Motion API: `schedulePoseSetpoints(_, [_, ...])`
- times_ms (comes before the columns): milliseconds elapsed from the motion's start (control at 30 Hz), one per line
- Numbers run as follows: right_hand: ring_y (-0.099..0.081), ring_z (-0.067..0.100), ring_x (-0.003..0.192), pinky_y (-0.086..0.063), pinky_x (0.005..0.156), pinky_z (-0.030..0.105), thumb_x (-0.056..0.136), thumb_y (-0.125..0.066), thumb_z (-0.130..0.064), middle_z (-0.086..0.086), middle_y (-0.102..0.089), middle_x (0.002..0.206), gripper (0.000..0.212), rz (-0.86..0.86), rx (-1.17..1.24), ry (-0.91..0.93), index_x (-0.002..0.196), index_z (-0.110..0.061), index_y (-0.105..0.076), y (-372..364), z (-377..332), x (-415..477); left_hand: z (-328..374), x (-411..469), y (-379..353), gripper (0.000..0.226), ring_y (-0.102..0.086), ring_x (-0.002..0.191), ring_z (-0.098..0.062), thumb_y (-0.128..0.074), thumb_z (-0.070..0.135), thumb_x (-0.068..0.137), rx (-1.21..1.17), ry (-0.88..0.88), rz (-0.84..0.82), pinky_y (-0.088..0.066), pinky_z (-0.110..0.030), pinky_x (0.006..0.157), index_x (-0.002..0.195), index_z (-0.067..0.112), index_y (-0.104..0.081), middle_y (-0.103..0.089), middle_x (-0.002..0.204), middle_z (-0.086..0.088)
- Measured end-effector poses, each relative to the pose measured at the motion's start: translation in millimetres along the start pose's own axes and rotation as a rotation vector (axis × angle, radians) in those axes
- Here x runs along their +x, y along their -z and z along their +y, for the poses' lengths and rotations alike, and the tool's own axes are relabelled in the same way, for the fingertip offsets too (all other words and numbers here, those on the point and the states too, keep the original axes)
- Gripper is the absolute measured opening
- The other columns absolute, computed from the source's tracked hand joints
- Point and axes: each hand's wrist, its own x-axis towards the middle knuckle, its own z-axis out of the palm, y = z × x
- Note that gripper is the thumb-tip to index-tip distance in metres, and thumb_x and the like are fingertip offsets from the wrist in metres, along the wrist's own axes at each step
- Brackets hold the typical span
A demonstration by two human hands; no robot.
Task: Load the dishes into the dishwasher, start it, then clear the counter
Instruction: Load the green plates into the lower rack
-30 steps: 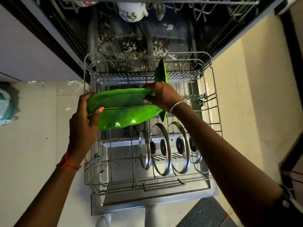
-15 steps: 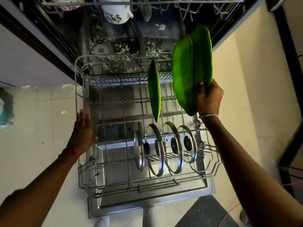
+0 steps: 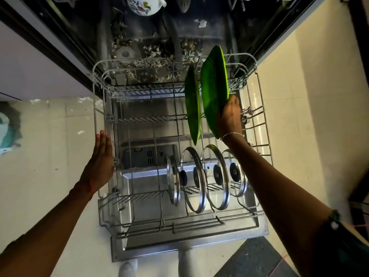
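You are in the loading step: your right hand point(image 3: 229, 114) grips the lower edge of a green plate point(image 3: 214, 90) and holds it on edge over the back right of the pulled-out lower rack point(image 3: 99, 120), just beside a second green plate point(image 3: 192, 104) that already stands upright in the tines. Whether the held plate has seated between the tines you cannot tell from here; its bottom edge is hidden behind your hand. Your left hand point(image 3: 100, 162) is open and flat, fingers together, resting against the rack's left rim and holding nothing. The next move calls for lowering the plate straight down into the slot beside its neighbour, keeping the two apart, then letting go only once it stands by itself. Nearer to you, four glass pot lids point(image 3: 194, 176) stand in a row on edge, their knobs facing right, well clear of the plates. The left half of the rack is free for more dishes. Food scraps litter the tub floor point(image 3: 151, 50) behind the rack, and a white patterned pot point(image 3: 144, 5) hangs in the upper basket. The bench is out of view, so starting the machine and clearing up both seem some way off.
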Motion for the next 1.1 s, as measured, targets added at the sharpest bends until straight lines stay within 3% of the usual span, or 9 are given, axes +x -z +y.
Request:
schedulePoseSetpoints(67, [-0.039, 0.014, 0.082, -0.031, 0.071, 0.012, 0.095, -0.041, -0.004, 0.023, -0.045, 0.119, 0.023, 0.008, 0.013, -0.005, 0.114, 0.009, -0.04, -6, 0, 4, -1, 1, -2, 0.088, 0.019, 0.136, -0.027, -0.066, -0.002, 0.079, -0.009, 0.001, -0.001, 0.003, -0.036, 0.112, 0.14, -0.01, -0.003, 0.013, 0.149, -0.018])
schedulePoseSetpoints(200, [-0.041, 0.013, 0.081, -0.043, 0.074, 0.02, 0.095, -0.04, -0.002, 0.02, -0.045, 0.118, 0.02, 0.041, 0.012, -0.017, 0.114, 0.005, -0.041, -19, 1, 11, -4, -1, -5, 0.09, 0.014, 0.138, -0.031, -0.068, -0.004, 0.076, -0.014, -0.002, 0.018, -0.001, -0.038, 0.113, 0.139, -0.011, -0.004, 0.008, 0.15, -0.021])
schedulePoseSetpoints(433, [-0.04, 0.011, 0.084, -0.034, 0.074, 0.011, 0.094, -0.038, 0.004, 0.019, -0.043, 0.12, 0.021, 0.067, -0.026, -0.041, 0.115, 0.005, -0.04, -26, 0, 25, -4, 1, -9, 0.092, 0.018, 0.137, -0.026, -0.067, -0.004, 0.077, -0.047, 0.002, 0.041, -0.004, -0.039, 0.114, 0.139, -0.008, 0.001, 0.013, 0.149, -0.016])
schedulePoseSetpoints(667, [-0.042, 0.014, 0.08, -0.04, 0.072, 0.017, 0.094, -0.037, 0.004, 0.021, -0.044, 0.118, 0.022, 0.074, -0.051, -0.014, 0.116, 0.007, -0.04, -31, 3, 18, -10, 1, -15, 0.094, 0.011, 0.138, -0.031, -0.069, -0.009, 0.073, -0.065, -0.024, 0.084, -0.01, -0.041, 0.112, 0.137, -0.009, 0.001, 0.007, 0.15, -0.019])
schedulePoseSetpoints(833, [-0.039, 0.011, 0.081, -0.033, 0.071, 0.013, 0.095, -0.041, 0.0, 0.02, -0.046, 0.118, 0.022, 0.07, -0.1, -0.012, 0.116, 0.007, -0.041, -36, 9, 12, -17, 0, -19, 0.092, 0.001, 0.138, -0.035, -0.071, -0.015, 0.067, -0.004, -0.073, 0.104, -0.021, -0.046, 0.107, 0.137, -0.015, -0.012, -0.006, 0.15, -0.026])
schedulePoseSetpoints(933, [-0.038, 0.01, 0.084, -0.032, 0.074, 0.012, 0.095, -0.04, 0.0, 0.019, -0.046, 0.118, 0.023, 0.083, -0.09, -0.025, 0.117, 0.007, -0.042, -40, 9, 11, -18, 0, -21, 0.091, 0.004, 0.138, -0.033, -0.069, -0.015, 0.069, -0.007, -0.073, 0.121, -0.022, -0.045, 0.108, 0.138, -0.013, -0.01, -0.003, 0.151, -0.024])
schedulePoseSetpoints(1100, [-0.04, 0.008, 0.079, -0.037, 0.072, 0.014, 0.091, -0.039, 0.011, 0.018, -0.046, 0.118, 0.025, 0.078, -0.082, -0.028, 0.115, 0.004, -0.042, -47, 7, 16, -19, 1, -23, 0.093, 0.002, 0.139, -0.035, -0.071, -0.012, 0.068, -0.008, -0.078, 0.145, -0.022, -0.045, 0.108, 0.138, -0.013, -0.011, -0.005, 0.151, -0.025])
